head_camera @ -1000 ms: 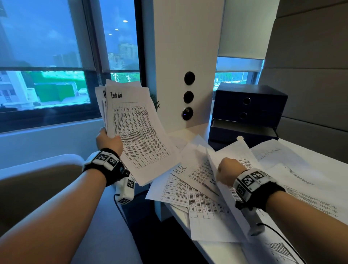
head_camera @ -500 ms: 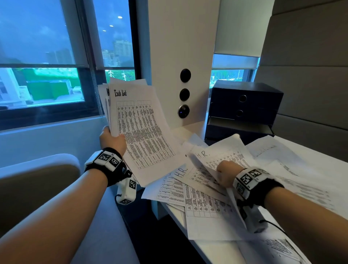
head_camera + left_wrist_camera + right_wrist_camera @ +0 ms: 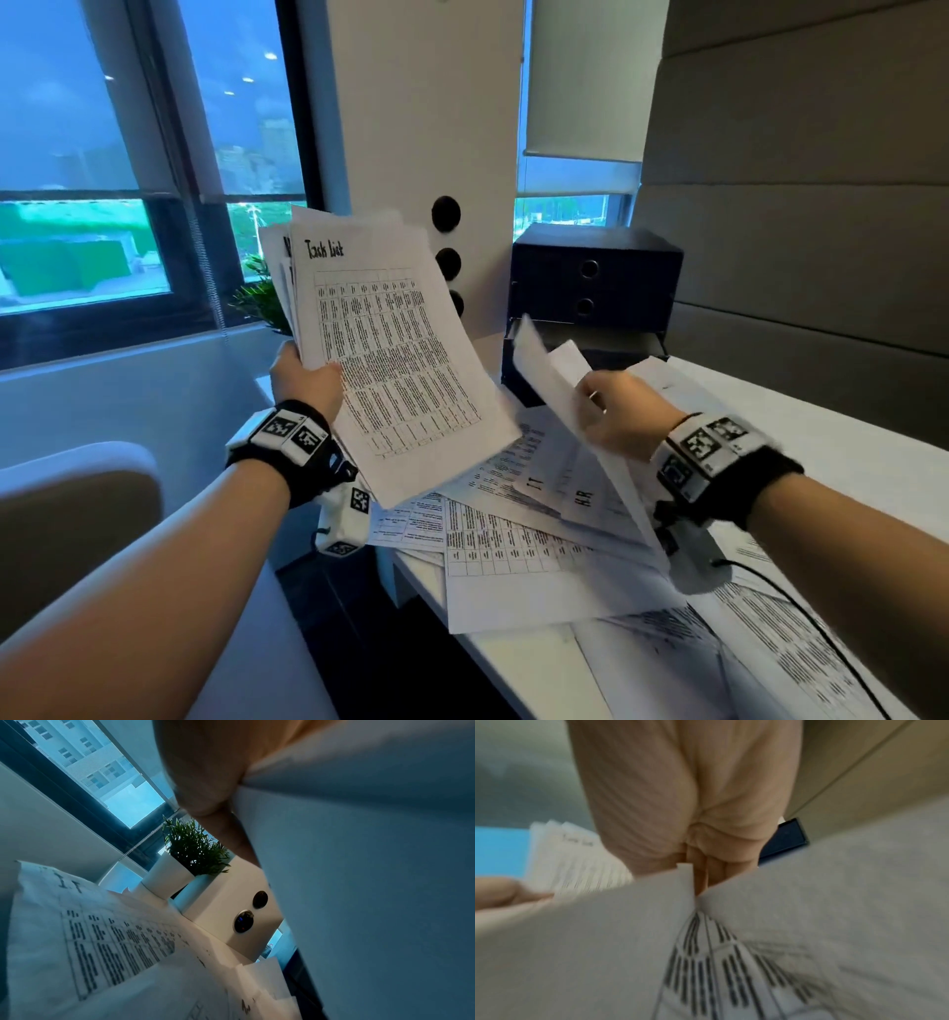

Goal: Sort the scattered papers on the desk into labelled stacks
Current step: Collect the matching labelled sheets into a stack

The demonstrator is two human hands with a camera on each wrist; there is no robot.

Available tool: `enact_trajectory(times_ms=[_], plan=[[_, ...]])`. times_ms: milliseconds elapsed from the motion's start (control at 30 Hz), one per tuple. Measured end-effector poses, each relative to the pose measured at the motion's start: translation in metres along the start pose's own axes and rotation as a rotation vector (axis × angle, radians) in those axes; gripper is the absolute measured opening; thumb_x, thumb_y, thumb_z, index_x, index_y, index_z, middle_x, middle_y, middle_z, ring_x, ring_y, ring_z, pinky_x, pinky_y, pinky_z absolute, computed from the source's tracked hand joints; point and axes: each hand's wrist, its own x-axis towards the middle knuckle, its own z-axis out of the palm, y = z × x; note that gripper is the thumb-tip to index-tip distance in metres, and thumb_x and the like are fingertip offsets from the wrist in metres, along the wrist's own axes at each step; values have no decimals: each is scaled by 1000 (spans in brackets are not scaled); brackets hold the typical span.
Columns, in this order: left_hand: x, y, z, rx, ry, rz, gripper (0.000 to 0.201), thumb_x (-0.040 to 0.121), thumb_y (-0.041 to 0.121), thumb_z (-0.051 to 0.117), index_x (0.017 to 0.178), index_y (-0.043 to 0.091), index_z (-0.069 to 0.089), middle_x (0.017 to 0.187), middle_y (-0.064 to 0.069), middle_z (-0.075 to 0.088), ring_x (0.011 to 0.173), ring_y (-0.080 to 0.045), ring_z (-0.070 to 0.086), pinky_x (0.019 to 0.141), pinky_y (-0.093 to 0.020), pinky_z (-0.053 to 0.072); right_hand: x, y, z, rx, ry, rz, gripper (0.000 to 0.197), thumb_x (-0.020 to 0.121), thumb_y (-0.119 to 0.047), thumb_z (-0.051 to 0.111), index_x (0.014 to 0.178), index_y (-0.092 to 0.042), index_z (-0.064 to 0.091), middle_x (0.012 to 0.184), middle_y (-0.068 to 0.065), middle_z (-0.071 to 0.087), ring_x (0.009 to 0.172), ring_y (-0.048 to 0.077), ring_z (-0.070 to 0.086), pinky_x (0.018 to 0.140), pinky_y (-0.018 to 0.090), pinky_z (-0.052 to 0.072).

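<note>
- Left hand (image 3: pixel 307 379) grips one fanned sheaf of papers (image 3: pixel 390 354), raised above the desk edge; its top sheet is headed "Task list".
- Right hand (image 3: pixel 624 413) pinches one lifted sheet (image 3: pixel 554 390) over the desk (image 3: pixel 847 452).
- Loose sheets (image 3: pixel 518 560) lie overlapped there; their number is unclear.
- One dark drawer unit (image 3: pixel 595 277) stands behind.

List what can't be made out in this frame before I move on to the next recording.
- Heading of the sheet in the right hand: head view shows only its blank back; right wrist view is blurred.
- Sheets behind the "Task list" page in the left hand: covered by that page.
- Table text on the desk papers: too small to read.
- Open drawer of the black box: contents hidden by the lifted sheet.
</note>
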Motion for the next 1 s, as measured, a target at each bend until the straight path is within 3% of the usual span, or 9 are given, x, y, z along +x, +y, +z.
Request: enact_trajectory(times_ms=[200,300,467,533,633,733,833,900,1000], plan=[[-17,-6,5,-9,-59,-39,27,87,3,60,108,18,54,101,-2,60,89,-24,57,79,-32,47,-34,30,24,-346,-248,-82,20,87,-9,54,104,-21,54,98,0,56,86,20,47,73,26,36],[-26,-7,10,-25,-79,-37,27,87,2,59,108,18,55,100,-3,60,89,-24,58,81,-33,49,-46,51,26,-322,-307,-31,16,85,-13,54,96,-21,62,102,0,65,90,19,56,78,28,47],[-38,-5,19,-10,-96,-27,23,88,4,60,108,14,55,101,-4,61,90,-25,59,87,-37,51,-54,75,25,-271,-401,-1,8,74,-29,64,72,-32,57,86,-12,63,86,14,60,77,27,52],[-39,-4,21,-12,-97,-20,24,88,4,59,109,15,55,100,-3,61,89,-24,59,85,-34,50,-54,80,24,-273,-440,15,23,73,-43,71,88,-35,55,100,-9,60,96,15,58,85,29,50],[-40,-1,22,-5,-95,-12,25,88,2,58,108,16,55,100,-2,59,89,-23,57,82,-32,48,-50,82,30,-313,-431,3,81,65,-65,72,133,-31,43,134,-3,45,125,22,44,105,40,39],[-38,0,22,6,-90,-14,24,88,1,59,108,14,54,102,-3,59,90,-23,56,83,-32,47,-48,75,43,-282,-471,3,89,69,-63,70,143,-29,36,147,-6,40,134,20,40,111,39,34],[-35,0,20,9,-89,-19,24,88,1,59,107,15,53,101,-3,59,91,-24,57,82,-33,47,-46,74,42,-374,-432,-33,53,84,-53,54,131,-27,52,133,-5,56,120,20,52,103,37,41],[-34,1,19,14,-85,-18,26,88,1,58,111,12,54,101,-3,58,90,-24,56,80,-32,46,-45,77,37,-391,-373,-52,28,90,-37,47,105,-23,65,111,-3,66,103,21,58,91,33,47],[-34,2,20,2,-84,-17,29,88,1,58,115,10,54,102,-3,58,90,-23,56,79,-31,46,-40,89,33,-401,-314,-56,26,88,-19,45,62,-19,45,77,1,58,78,22,52,63,26,40]])
